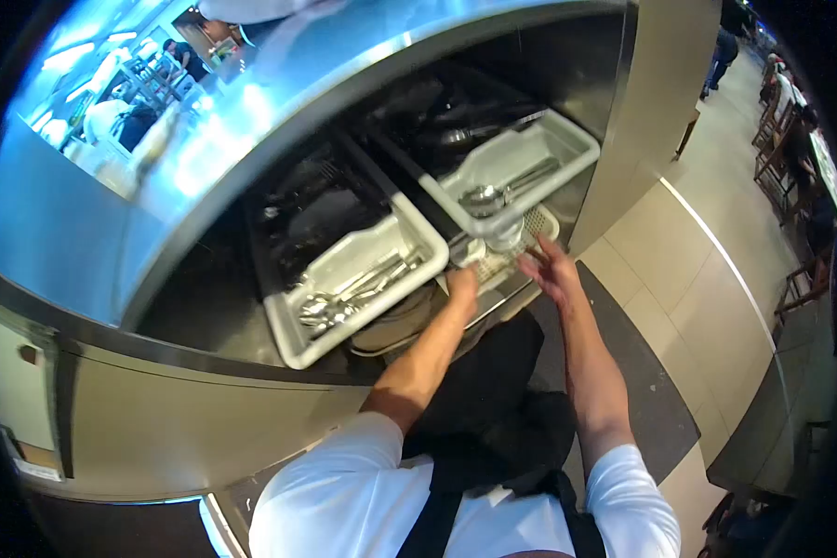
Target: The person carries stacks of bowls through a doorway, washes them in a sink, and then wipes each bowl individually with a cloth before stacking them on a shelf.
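My left hand [463, 284] is closed at the near left edge of a small perforated white basket [541, 223], its fingers pressed together at the rim. At the basket's right side, my right hand [552, 268] has its fingers apart, close to the rim. A small pale, round item [504, 234] is in the basket, too blurred to name. Above it, a white bin [581, 139] holds spoons [484, 197] and other metal cutlery. Another white bin [430, 244], to the left, contains several spoons and forks [321, 312].
A steel counter [279, 102] curves over the dark shelf with the bins. Brown round trays [400, 321] lie beneath the left bin. People work in a kitchen at the upper left. Chairs [804, 279] and seated people line the far right.
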The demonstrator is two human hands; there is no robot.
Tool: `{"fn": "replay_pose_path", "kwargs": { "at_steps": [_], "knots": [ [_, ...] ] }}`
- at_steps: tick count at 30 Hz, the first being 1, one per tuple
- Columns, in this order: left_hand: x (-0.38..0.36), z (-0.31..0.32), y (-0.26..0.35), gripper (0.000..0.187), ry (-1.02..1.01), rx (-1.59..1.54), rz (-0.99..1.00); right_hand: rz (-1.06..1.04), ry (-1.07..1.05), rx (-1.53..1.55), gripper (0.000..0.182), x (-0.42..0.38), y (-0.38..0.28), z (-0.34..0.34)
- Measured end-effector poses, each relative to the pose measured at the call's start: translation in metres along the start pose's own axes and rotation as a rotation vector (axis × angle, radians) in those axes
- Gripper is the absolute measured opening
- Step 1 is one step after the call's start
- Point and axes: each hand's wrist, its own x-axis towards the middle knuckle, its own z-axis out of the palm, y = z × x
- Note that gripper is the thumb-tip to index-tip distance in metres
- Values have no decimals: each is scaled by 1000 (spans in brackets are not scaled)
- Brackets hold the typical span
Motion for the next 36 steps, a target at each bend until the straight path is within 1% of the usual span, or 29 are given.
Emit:
{"fn": "replay_pose_path", "kwargs": {
  "at_steps": [1, 2, 3, 4, 5, 6, 7, 8, 9, 10, 11, 12, 13, 15, 16, 17, 19, 20, 22, 24, 25, 27, 28, 29, 30, 31, 33, 35, 36],
  "knots": [
    [-38, 15, 12, 54, 188, 74, 109, -7, -4, 23, 47, -14, 4, -14],
    [-98, 25, 48, 69, 134, 272, 225, 12, 99, 1, 44, -30, 12, -25],
    [-108, 18, 26, 77, 12, 298, 371, 32, 202, -25, 42, -49, 20, -36],
    [-133, 11, 28, 89, -115, 501, 325, 64, 223, -49, 37, -70, 32, -48],
    [-179, 12, 45, 93, -144, 601, 278, 101, 243, -75, 33, -96, 46, -56],
    [-220, 8, 66, 93, -244, 846, 184, 170, 298, -86, 28, -124, 60, -57],
    [-247, -3, 63, 91, -346, 1001, 154, 237, 355, -98, 23, -155, 73, -56],
    [-274, -15, 77, 88, -542, 1136, 16, 283, 378, -150, 21, -192, 85, -49],
    [-294, -32, 89, 87, -774, 1466, 6, 326, 406, -202, 21, -229, 97, -40],
    [-321, -49, 108, 85, -885, 1595, 53, 439, 437, -199, 23, -266, 108, -29],
    [-344, -58, 130, 89, -875, 1598, -46, 549, 468, -199, 26, -298, 115, -16],
    [-356, -78, 128, 91, -835, 1568, -152, 601, 475, -253, 27, -330, 118, 3],
    [-366, -106, 121, 94, -832, 1520, -186, 660, 486, -308, 28, -364, 121, 21],
    [-406, -147, 144, 92, -886, 1502, -267, 662, 343, -370, 28, -414, 135, 39],
    [-425, -178, 143, 90, -898, 1344, -340, 673, 237, -536, 29, -438, 134, 49],
    [-455, -202, 146, 90, -800, 1310, -361, 677, 121, -699, 30, -457, 130, 58],
    [-517, -241, 165, 90, -650, 1160, -434, 674, 37, -691, 29, -478, 146, 49],
    [-546, -263, 167, 89, -569, 1097, -469, 681, 40, -709, 29, -488, 135, 57],
    [-594, -321, 128, 80, -373, 918, -612, 868, 27, -846, 27, -502, 110, 81],
    [-645, -344, 142, 71, -203, 794, -668, 877, 61, -884, 28, -512, 102, 91],
    [-660, -359, 140, 71, -191, 765, -665, 876, 93, -910, 29, -511, 100, 96],
    [-692, -388, 128, 60, 51, 902, -673, 899, 21, -1010, 35, -514, 90, 124],
    [-706, -403, 123, 60, 98, 845, -681, 909, -13, -1060, 37, -514, 90, 141],
    [-719, -421, 124, 55, 73, 869, -689, 924, -61, -1115, 39, -513, 94, 159],
    [-738, -440, 123, 51, 63, 888, -700, 769, -326, -1258, 36, -501, 117, 123],
    [-757, -459, 115, 51, 153, 820, -718, 602, -618, -1361, 34, -484, 147, 90],
    [-791, -495, 85, 42, 260, 846, -569, 990, -179, -1243, 41, -492, 165, 167],
    [-830, -531, 62, 38, 480, 648, -634, 838, -674, -1641, 40, -497, 199, 235],
    [-842, -549, 41, 38, 558, 657, -653, 852, -781, -1696, 40, -487, 230, 261]
  ]
}}
